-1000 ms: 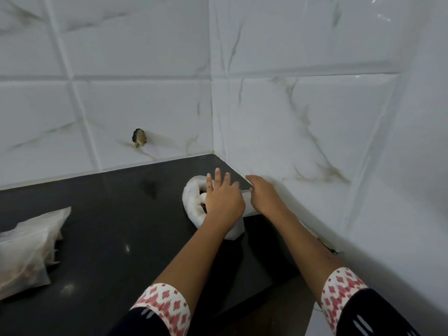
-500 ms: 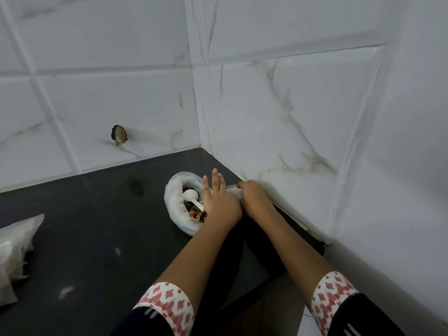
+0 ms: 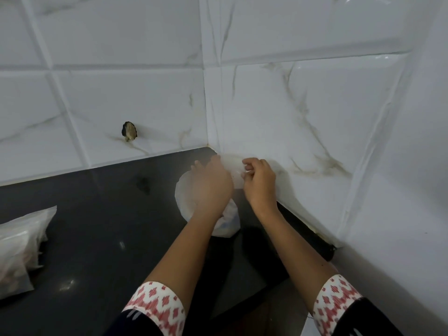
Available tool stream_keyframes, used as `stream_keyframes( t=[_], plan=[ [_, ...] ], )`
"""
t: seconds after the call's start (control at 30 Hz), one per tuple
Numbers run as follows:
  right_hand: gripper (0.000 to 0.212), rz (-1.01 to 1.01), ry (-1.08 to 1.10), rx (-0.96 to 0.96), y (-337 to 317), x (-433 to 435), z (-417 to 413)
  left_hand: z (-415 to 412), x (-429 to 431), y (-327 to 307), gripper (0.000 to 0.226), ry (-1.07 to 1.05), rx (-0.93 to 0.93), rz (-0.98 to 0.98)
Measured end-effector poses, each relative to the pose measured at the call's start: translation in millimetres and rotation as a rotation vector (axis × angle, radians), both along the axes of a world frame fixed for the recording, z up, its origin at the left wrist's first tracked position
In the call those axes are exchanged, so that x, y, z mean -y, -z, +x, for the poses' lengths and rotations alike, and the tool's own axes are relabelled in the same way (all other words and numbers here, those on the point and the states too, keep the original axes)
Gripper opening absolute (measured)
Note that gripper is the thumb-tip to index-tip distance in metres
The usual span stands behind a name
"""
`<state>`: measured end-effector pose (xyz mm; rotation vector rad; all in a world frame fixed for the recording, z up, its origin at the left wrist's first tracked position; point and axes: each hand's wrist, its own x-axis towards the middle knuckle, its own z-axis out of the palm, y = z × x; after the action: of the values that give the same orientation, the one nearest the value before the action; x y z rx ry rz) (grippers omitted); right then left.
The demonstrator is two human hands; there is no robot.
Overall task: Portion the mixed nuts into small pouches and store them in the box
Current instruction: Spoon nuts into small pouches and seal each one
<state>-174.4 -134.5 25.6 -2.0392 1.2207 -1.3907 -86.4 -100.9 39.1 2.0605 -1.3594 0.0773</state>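
A small clear pouch is raised between my two hands near the wall corner. My right hand pinches its right edge with curled fingers. My left hand, blurred by motion, holds the pouch's left side. Under my left hand, a white bag of mixed nuts stands on the black counter, its contents hidden by my hand.
Filled clear pouches lie at the counter's left edge. White marble tiles form a corner just behind my hands. A dark hole marks the back wall. The counter's front edge drops off near my forearms.
My hands have lifted off the white bag and now hold a clear pouch raised above it. The spoon and nuts seen half a second ago are covered by my left hand.
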Motion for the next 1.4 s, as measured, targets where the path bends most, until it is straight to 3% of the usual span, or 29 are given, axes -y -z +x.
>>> stream_keyframes(
  t=[0.1,0.23,0.37,0.67,0.87,1.0,1.1,1.27,1.4],
  plan=[
    [0.028,-0.054,-0.052,0.088,-8,-11,16,15,-12,-13,0.034,0.032,-0.254,-0.327],
    [0.037,-0.112,-0.197,0.067,-12,-25,43,50,-45,-20,0.024,0.046,-0.440,-0.505],
    [0.034,-0.244,-0.247,-0.018,-14,-35,70,88,-76,-8,0.014,0.045,-0.508,-0.491],
    [0.004,-0.455,-0.070,-0.245,5,-45,102,130,-93,13,0.019,0.073,-0.373,-0.329],
    [0.010,-0.209,-0.316,-0.261,-2,-48,96,128,-94,11,0.031,0.186,-0.272,-0.172],
    [0.036,-0.114,-0.404,-0.233,0,-56,95,123,-92,16,0.069,0.145,-0.012,0.049],
    [0.041,0.039,-0.511,-0.098,-2,-57,92,119,-89,20,0.086,0.128,0.032,0.132],
    [0.043,0.117,-0.569,-0.059,1,-54,93,120,-90,19,0.061,0.168,-0.028,-0.016],
    [0.045,0.200,-0.585,-0.107,6,-50,94,119,-94,15,0.063,0.307,-0.210,-0.061]
  ],
)
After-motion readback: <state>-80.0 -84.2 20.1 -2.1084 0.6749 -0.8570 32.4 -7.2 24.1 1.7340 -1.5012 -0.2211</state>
